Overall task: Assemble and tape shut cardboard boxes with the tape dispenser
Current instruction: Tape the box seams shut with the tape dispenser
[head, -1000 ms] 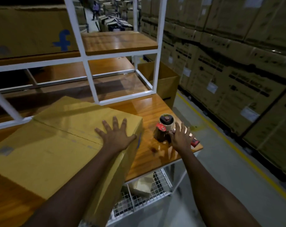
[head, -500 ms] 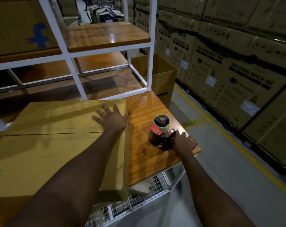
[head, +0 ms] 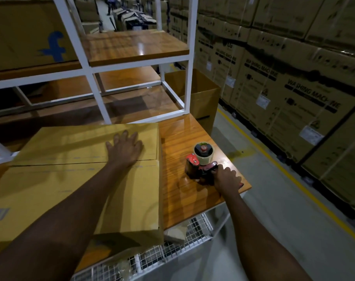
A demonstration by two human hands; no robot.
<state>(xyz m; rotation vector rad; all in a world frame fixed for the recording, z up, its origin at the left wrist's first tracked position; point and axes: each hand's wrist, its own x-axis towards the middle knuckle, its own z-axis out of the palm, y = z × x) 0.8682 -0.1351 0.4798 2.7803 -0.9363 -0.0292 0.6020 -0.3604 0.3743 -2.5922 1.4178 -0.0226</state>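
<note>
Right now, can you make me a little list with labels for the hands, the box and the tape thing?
left hand: flat on top of the cardboard box, at its middle seam
right hand: grips the handle of the tape dispenser
cardboard box: flaps folded closed, lying on the wooden table
tape dispenser: on the table, right of the box, not touching it

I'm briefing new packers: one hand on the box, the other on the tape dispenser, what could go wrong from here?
The brown cardboard box seems to overhang the glossy wooden table; it may tip under taping. The left hand lies across the flap seam, in the tape's path. The right hand grips the red tape dispenser near the table corner; fumbled, it could fall.
</note>
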